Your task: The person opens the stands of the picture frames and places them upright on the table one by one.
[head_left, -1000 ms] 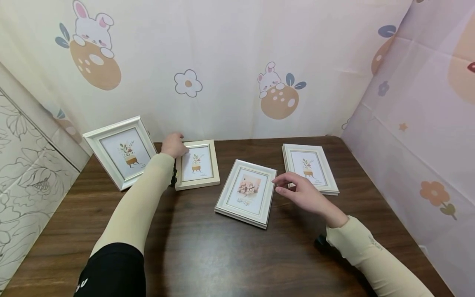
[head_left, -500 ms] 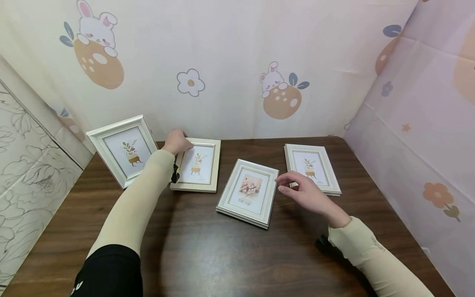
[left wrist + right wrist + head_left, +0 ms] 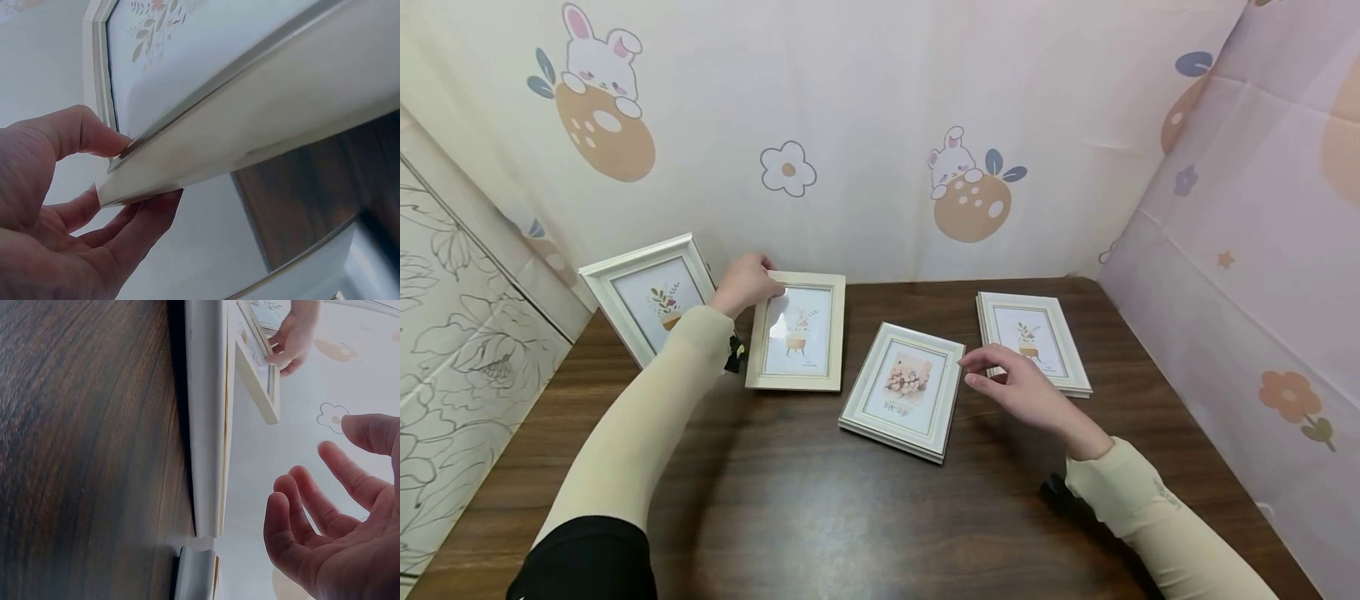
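Observation:
The left hand pinches the upper left corner of a cream frame with a plant picture. In the left wrist view, the thumb of the left hand lies on the front of the cream frame and the fingers are behind it. The right hand hovers with relaxed, bent fingers at the right edge of a stack of white frames, whose top picture shows pink flowers. Nothing lies between the fingers of the right hand in the right wrist view.
A white frame stands tilted at the back left, partly behind the left arm. Another stack of white frames lies at the back right of the brown table. A patterned curtain hangs behind.
The left hand has turned the cream frame straighter and raised its top edge a little. The right hand stays almost where it was.

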A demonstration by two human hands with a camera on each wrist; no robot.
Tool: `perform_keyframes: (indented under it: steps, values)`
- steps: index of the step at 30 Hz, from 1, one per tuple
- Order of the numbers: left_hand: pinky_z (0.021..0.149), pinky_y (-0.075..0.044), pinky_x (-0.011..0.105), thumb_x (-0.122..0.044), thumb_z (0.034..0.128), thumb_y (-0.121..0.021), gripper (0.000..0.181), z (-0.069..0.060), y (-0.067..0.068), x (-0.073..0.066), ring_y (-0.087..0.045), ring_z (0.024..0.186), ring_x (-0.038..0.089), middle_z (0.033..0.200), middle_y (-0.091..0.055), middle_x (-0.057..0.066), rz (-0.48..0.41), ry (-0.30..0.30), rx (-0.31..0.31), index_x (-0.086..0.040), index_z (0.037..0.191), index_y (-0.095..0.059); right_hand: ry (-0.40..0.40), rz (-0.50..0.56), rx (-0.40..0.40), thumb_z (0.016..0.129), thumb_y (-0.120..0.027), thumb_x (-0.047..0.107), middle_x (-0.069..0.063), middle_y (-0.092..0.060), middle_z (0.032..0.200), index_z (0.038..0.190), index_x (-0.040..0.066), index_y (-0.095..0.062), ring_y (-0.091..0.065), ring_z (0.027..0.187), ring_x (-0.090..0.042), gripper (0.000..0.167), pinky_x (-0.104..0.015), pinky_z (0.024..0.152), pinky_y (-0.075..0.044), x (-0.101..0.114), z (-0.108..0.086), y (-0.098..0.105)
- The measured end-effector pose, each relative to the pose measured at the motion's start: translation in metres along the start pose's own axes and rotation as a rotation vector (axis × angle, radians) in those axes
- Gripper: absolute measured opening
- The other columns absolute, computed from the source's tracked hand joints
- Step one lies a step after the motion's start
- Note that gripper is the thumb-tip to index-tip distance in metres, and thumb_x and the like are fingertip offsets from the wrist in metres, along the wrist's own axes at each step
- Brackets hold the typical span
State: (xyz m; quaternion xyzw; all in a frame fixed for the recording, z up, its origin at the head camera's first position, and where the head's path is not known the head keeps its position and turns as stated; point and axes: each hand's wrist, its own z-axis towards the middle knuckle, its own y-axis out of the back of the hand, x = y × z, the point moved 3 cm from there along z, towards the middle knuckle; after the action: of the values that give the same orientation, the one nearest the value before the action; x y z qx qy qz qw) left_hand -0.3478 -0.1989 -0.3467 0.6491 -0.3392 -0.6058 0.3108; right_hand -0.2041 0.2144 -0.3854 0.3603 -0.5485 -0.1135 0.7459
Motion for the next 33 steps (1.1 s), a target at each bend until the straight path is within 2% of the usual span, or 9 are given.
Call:
perform_keyframes:
  steps: [5,10,15,25,33]
  values:
    - [0.074,-0.048,0.038,-0.013,0.0824,-0.071,0.038,-0.009,0.008,-0.006,-0.054,0.092,0.030,0.105,-0.058,0.015,-0.007,-0.026,-0.040,-0.004,0.116,-0.056,-0.011,0.004,-0.005,0.098,-0.065,0.018,-0.014,-0.064,0.118,0.120,0.002,-0.065,-0.060,0.107,-0.024,0.027,-0.047,0.089,-0.052,-0.001,-0.001,0.002]
    - [0.077,-0.048,0.042,-0.013,0.0830,-0.072,0.039,-0.022,0.015,-0.013,-0.053,0.096,0.033,0.113,-0.057,0.015,-0.024,-0.053,-0.073,-0.007,0.117,-0.054,-0.010,0.010,-0.017,0.098,-0.065,0.017,-0.015,-0.064,0.119,0.120,0.003,-0.065,-0.060,0.107,-0.024,0.026,-0.048,0.089,-0.052,-0.003,-0.001,0.003]
    - [0.076,-0.048,0.042,-0.011,0.0822,-0.072,0.040,-0.034,0.021,-0.017,-0.054,0.096,0.032,0.118,-0.058,0.016,-0.072,-0.104,-0.102,-0.008,0.118,-0.055,-0.011,0.022,-0.024,0.098,-0.065,0.016,-0.013,-0.064,0.120,0.121,0.004,-0.065,-0.060,0.108,-0.026,0.026,-0.049,0.090,-0.051,-0.002,-0.001,0.004]
    - [0.070,-0.051,0.037,-0.007,0.0846,-0.069,0.039,-0.057,0.032,-0.009,-0.060,0.097,0.029,0.120,-0.057,0.014,-0.212,-0.196,-0.128,-0.008,0.122,-0.059,0.000,0.018,-0.036,0.098,-0.065,0.015,-0.015,-0.064,0.120,0.119,0.006,-0.066,-0.061,0.106,-0.022,0.022,-0.040,0.088,-0.054,-0.001,-0.002,0.007]
    - [0.085,-0.052,0.041,-0.011,0.0883,-0.075,0.038,-0.065,0.035,0.001,-0.061,0.112,0.027,0.128,-0.058,0.010,-0.354,-0.213,-0.088,-0.012,0.124,-0.061,-0.006,0.030,-0.022,0.099,-0.064,0.015,-0.016,-0.064,0.120,0.120,0.007,-0.066,-0.061,0.106,-0.023,0.023,-0.046,0.090,-0.052,-0.002,-0.003,0.007]
